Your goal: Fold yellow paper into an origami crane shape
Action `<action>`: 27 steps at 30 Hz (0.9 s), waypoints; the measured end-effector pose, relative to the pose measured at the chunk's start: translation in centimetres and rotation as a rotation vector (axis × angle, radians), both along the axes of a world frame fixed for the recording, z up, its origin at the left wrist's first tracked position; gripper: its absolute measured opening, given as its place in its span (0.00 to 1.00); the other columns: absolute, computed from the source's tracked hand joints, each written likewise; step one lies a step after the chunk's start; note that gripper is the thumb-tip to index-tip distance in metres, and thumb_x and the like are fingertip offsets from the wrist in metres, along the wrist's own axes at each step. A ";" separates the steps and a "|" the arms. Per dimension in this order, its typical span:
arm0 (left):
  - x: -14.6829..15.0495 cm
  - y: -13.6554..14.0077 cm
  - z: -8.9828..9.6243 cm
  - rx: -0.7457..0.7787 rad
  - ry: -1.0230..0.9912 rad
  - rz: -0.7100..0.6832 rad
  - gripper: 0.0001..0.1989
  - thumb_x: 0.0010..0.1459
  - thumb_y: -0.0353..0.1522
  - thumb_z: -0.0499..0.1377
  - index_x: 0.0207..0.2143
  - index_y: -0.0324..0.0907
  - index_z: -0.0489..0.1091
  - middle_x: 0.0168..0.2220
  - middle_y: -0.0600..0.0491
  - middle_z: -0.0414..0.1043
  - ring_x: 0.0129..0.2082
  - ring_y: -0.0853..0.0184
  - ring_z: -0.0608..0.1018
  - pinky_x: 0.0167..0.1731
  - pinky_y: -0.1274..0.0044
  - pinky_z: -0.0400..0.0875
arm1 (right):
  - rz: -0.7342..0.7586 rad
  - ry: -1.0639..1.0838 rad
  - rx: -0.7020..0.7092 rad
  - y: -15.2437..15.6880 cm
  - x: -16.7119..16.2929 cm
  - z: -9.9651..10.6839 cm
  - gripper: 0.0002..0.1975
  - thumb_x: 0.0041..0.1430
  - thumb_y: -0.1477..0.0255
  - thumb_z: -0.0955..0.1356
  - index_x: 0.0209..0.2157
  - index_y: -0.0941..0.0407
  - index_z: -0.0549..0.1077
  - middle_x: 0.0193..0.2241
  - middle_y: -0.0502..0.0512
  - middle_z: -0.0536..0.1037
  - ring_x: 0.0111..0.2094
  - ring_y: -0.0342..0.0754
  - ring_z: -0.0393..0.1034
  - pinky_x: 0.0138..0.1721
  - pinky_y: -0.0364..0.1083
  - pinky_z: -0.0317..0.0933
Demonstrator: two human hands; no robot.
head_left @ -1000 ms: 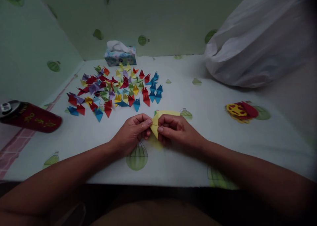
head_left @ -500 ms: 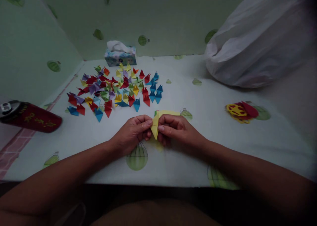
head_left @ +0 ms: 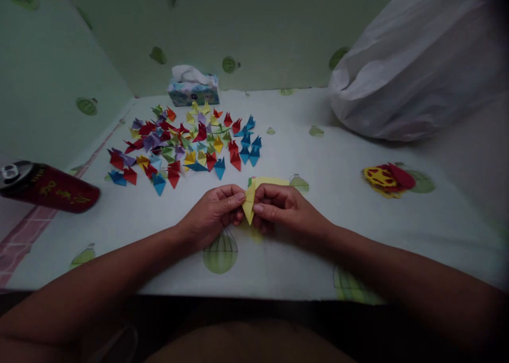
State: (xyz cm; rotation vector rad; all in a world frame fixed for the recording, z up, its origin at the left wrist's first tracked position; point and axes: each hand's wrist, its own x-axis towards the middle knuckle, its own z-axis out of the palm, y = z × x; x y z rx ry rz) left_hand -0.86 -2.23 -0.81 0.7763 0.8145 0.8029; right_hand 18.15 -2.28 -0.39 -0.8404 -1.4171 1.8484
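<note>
Both hands meet over the table (head_left: 318, 156): the left hand (head_left: 212, 212) and right hand (head_left: 284, 209) pinch a folded yellow paper (head_left: 249, 204) between thumbs and fingertips. Beyond lies a spread of small coloured folded pieces (head_left: 186, 143), a tissue box (head_left: 193, 91), and what seems a white plastic bag (head_left: 413, 66). A red can (head_left: 47, 188) lies at left.

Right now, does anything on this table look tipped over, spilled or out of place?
The red bottle lies on its side at the table's left edge. Otherwise nothing stands out: folded pieces clustered, both hands pinching yellow paper.

folded paper pieces (head_left: 186, 143) ahead-left, tabletop (head_left: 326, 156) right open
</note>
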 end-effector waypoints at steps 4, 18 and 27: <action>0.0 0.0 0.1 -0.002 0.007 0.004 0.11 0.54 0.35 0.68 0.28 0.37 0.71 0.20 0.57 0.68 0.20 0.77 0.69 0.22 0.84 0.63 | 0.006 0.001 -0.001 -0.1 0.0 0.0 0.12 0.56 0.66 0.74 0.30 0.58 0.70 0.22 0.48 0.76 0.21 0.39 0.67 0.24 0.40 0.62; -0.1 -0.5 -0.5 0.153 0.136 0.090 0.09 0.57 0.35 0.65 0.31 0.39 0.72 0.22 0.57 0.70 0.23 0.76 0.70 0.27 0.83 0.63 | -0.019 -0.102 0.085 -0.1 -0.2 0.4 0.12 0.58 0.65 0.71 0.31 0.59 0.70 0.23 0.49 0.73 0.23 0.39 0.64 0.25 0.41 0.61; 0.0 -0.5 -0.3 0.157 0.144 0.093 0.09 0.57 0.35 0.65 0.31 0.39 0.70 0.23 0.58 0.69 0.23 0.75 0.70 0.27 0.82 0.64 | -0.003 -0.079 0.048 0.0 -0.2 0.2 0.12 0.58 0.64 0.71 0.32 0.58 0.69 0.23 0.49 0.73 0.22 0.39 0.65 0.25 0.41 0.60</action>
